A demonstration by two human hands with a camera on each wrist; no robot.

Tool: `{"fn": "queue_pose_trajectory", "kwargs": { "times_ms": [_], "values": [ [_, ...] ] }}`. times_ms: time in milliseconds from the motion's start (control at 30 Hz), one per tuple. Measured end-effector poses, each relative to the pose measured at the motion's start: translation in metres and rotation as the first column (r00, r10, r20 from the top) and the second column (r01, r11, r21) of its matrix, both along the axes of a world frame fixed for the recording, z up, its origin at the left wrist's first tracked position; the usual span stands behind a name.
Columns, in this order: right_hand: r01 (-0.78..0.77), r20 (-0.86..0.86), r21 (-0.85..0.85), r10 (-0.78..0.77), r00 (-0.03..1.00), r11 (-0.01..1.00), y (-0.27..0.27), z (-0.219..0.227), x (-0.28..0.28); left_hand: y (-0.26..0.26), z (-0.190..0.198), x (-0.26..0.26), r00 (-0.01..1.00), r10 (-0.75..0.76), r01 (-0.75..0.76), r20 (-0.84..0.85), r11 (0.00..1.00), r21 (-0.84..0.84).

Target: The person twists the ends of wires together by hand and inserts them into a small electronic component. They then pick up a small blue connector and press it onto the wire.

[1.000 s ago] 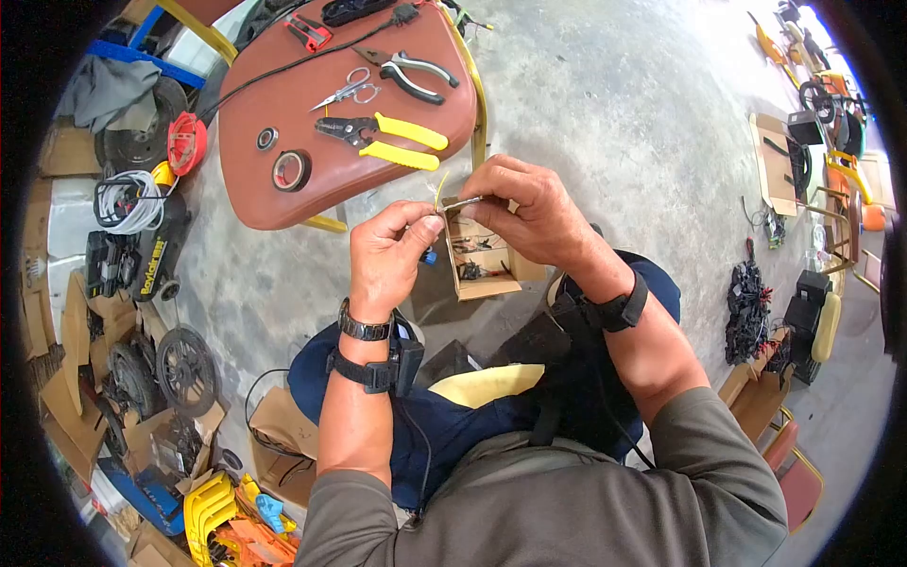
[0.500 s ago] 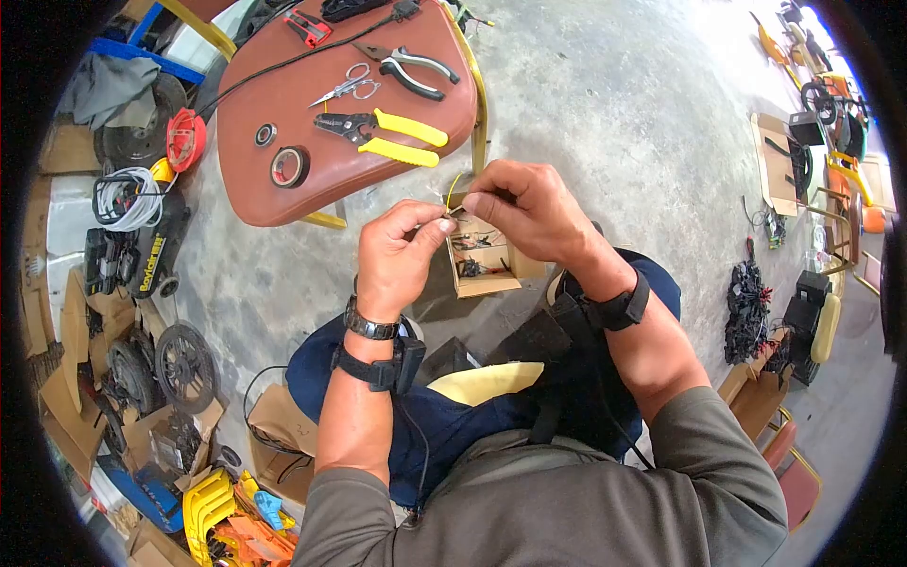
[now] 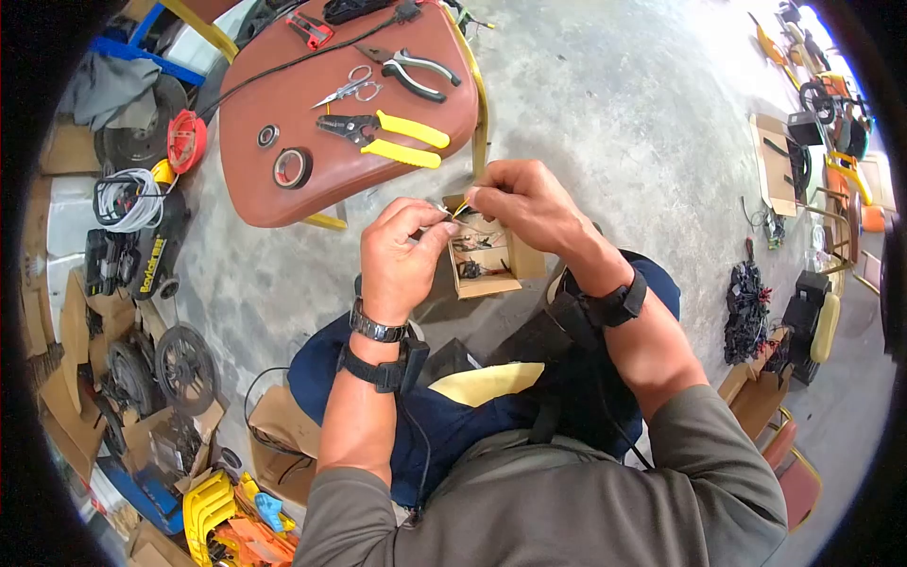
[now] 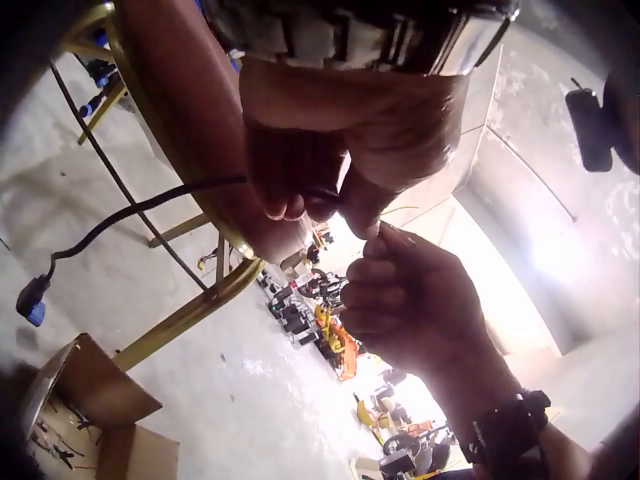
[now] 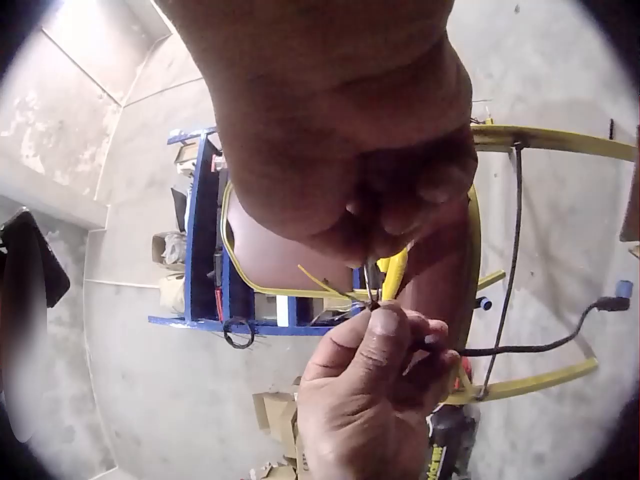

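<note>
My left hand (image 3: 402, 250) grips a black cable (image 4: 150, 203) near its end, thumb against the fingers. From this hand the cable hangs out to a blue-tipped plug (image 4: 33, 302). A thin yellow wire (image 5: 325, 283) sticks out of the cable end at the left fingertips. The right hand (image 3: 529, 208) faces it, thumb and forefinger pinching a thin silvery piece (image 5: 371, 275) right at the cable end. I cannot tell what kind of thing this piece is, as the fingers hide most of it.
Ahead, a brown chair seat (image 3: 246, 194) bears yellow-handled wire strippers (image 3: 406, 142), scissors (image 3: 354, 88), pliers (image 3: 416, 76), a tape roll (image 3: 292, 168) and a red cutter (image 3: 310, 31). Below the hands stands an open cardboard box (image 3: 487, 283) with wire scraps. Wheels and cartons crowd the left.
Both hands have shifted slightly, the left a little to the right. The yellow wire stood upright before and now leans toward the right fingertips; the silvery piece shows less in the head view.
</note>
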State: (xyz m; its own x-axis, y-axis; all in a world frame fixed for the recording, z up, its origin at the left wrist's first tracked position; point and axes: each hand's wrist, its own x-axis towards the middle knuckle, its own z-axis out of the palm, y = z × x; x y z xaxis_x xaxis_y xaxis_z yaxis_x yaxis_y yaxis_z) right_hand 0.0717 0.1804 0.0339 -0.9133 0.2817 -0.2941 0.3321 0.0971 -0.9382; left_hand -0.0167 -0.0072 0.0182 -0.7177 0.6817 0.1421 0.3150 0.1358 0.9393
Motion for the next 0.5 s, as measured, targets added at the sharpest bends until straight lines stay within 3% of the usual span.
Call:
{"fn": "queue_pose_trajectory", "kwargs": {
  "times_ms": [200, 400, 500],
  "values": [
    [0.005, 0.028, -0.060, -0.003, 1.000, 0.998, 0.000, -0.003, -0.004, 0.001, 0.000, -0.001, 0.994, 0.024, -0.023, -0.104, 1.000, 0.013],
    [0.079, -0.059, -0.204, -0.093, 0.994, 0.976, -0.001, -0.011, -0.004, 0.001, 0.002, 0.001, 0.997, 0.065, -0.067, -0.044, 0.997, -0.046],
    [0.067, -0.115, -0.152, -0.085, 0.990, 0.986, -0.001, -0.003, -0.001, 0.000, -0.001, -0.001, 0.992, 0.113, -0.115, -0.054, 0.993, -0.039]
  ]
}}
